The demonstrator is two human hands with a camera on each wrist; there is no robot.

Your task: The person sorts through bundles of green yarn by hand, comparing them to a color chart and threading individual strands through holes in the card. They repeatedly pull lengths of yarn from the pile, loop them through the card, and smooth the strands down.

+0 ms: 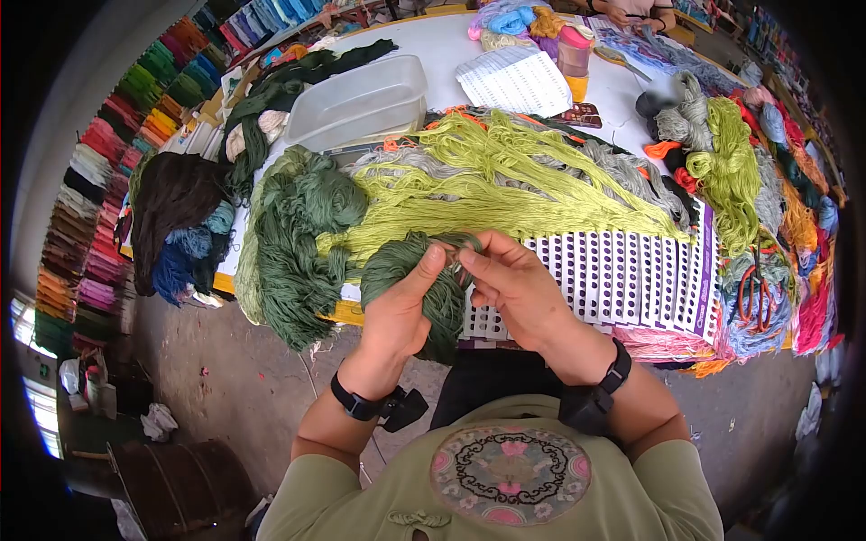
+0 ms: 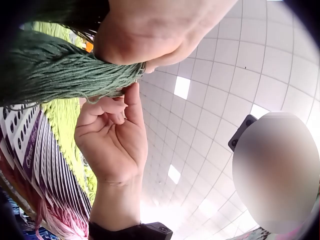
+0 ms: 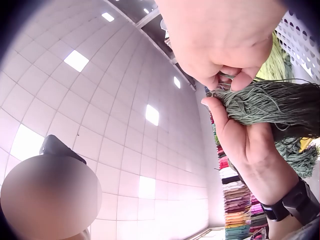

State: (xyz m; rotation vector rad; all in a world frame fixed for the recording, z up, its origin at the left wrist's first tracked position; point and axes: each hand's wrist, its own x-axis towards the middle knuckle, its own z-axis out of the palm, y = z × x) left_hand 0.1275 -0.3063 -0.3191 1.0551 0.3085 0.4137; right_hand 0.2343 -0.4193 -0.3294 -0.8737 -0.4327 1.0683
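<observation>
Room: concrete floor [image 1: 207, 343], tiled ceiling [image 3: 115, 125] with bright panels, racks of coloured thread [image 1: 99, 180] at the wall. White table [image 1: 442, 54], mostly under yarn. Lime yarn [image 1: 532, 194] spreads across the middle; dark green pile [image 1: 311, 203] left of it. Clear bin [image 1: 361, 104] behind. Rows of punched cards [image 1: 613, 279] along the near right edge; the purple strip [image 1: 704, 302] appears to read "Cross Stitch". Printed sheet [image 1: 514, 81] further back, print too small to read. Green skein [image 1: 406, 275] is held up at the table's near edge, in front of the lime yarn. Left hand [image 1: 397, 316]: partly closed, thumb up at the skein's top end, gripping it. Right hand [image 1: 523, 293]: fingers curled, thumb and forefinger pinching strands at that same end, close to the left thumb.
</observation>
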